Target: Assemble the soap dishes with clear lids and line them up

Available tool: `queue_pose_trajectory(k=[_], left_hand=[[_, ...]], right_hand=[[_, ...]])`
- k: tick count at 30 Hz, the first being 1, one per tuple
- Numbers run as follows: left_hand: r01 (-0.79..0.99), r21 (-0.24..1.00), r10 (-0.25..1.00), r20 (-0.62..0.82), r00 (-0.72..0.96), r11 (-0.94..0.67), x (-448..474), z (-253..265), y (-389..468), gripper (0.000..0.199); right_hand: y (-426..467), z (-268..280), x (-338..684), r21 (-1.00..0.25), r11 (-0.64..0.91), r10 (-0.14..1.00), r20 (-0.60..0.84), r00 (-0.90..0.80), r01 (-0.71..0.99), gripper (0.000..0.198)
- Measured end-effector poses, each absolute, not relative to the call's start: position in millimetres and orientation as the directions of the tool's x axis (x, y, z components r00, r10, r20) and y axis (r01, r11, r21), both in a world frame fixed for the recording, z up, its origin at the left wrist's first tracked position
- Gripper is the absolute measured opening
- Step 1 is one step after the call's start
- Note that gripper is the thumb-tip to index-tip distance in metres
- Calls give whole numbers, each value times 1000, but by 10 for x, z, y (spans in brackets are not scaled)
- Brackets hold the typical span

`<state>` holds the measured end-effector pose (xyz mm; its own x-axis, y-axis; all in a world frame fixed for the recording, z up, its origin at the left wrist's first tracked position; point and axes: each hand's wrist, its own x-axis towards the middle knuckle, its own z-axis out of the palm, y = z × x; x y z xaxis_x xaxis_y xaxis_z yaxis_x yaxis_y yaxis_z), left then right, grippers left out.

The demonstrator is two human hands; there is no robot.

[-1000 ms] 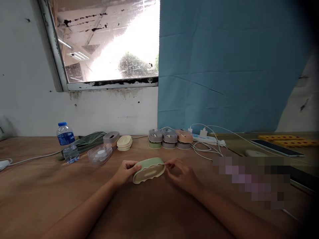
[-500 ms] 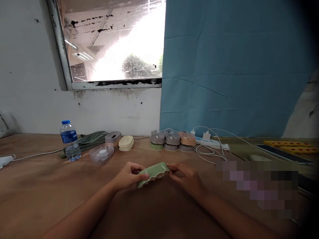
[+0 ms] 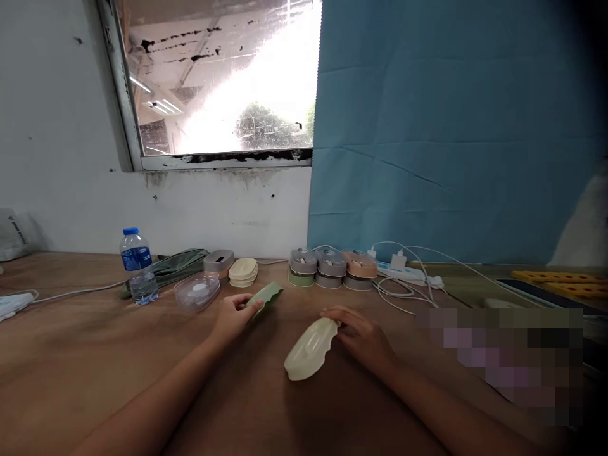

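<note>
My left hand [image 3: 234,315] is closed on a green wavy-edged plastic piece [image 3: 266,295], thumb on its near side, held above the table to the left. My right hand [image 3: 360,332] grips the far right end of a cream wavy-edged plastic tray [image 3: 310,350], an oval shallow piece tilted with its smooth hollow side facing me. The two pieces are apart. Beyond my left hand lies a stack of cream oval pieces [image 3: 244,272], with a clear plastic container [image 3: 197,291] to its left.
Grey, green and peach lidded boxes [image 3: 331,263] stand stacked at the back. A water bottle [image 3: 138,269], a green pouch [image 3: 179,267] and a grey box [image 3: 219,261] are at the left. A power strip [image 3: 403,272] with looped white cables lies at the right. The far right is pixelated.
The green piece, held in both hands before, has come apart from the cream tray. My left hand has carried the green piece away to the left; the tray stays in my right hand.
</note>
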<state>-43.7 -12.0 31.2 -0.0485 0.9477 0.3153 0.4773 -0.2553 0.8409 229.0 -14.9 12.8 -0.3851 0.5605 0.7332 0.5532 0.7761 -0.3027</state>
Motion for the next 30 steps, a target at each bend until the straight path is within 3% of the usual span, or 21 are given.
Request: queue_pose_trajectory(k=[2,4,7,9,20,26,30], left_hand=[[712,648,914,404,-22,-270,-533,331,-99,41],[858,441,914,398,78,-265,-599,348,-91,34],[954,216,942,307,135,-207,-649,342,-74,25],[976,143,955,269,123,-166,-675,316,-46,22],[986,123,948,311,66,-109,-891,194,151,27],[974,149,930,350,110,-171,-925,126,207,31],[943,146,850,489,195,-300,-871,132,185,36]], right_hand=[[-144,125,2287,-314,760,590,703,-399,569,29],[-141,104,2270,-327,744,617,670,-413,583,28],[-142,70,2239,-342,727,651,618,-441,596,28],[-144,58,2225,-356,712,675,585,-450,605,27],[-127,62,2216,-425,641,756,493,-431,639,22],[-142,76,2212,-428,648,754,476,-452,630,21],[-131,57,2211,-441,669,739,476,-476,598,21]])
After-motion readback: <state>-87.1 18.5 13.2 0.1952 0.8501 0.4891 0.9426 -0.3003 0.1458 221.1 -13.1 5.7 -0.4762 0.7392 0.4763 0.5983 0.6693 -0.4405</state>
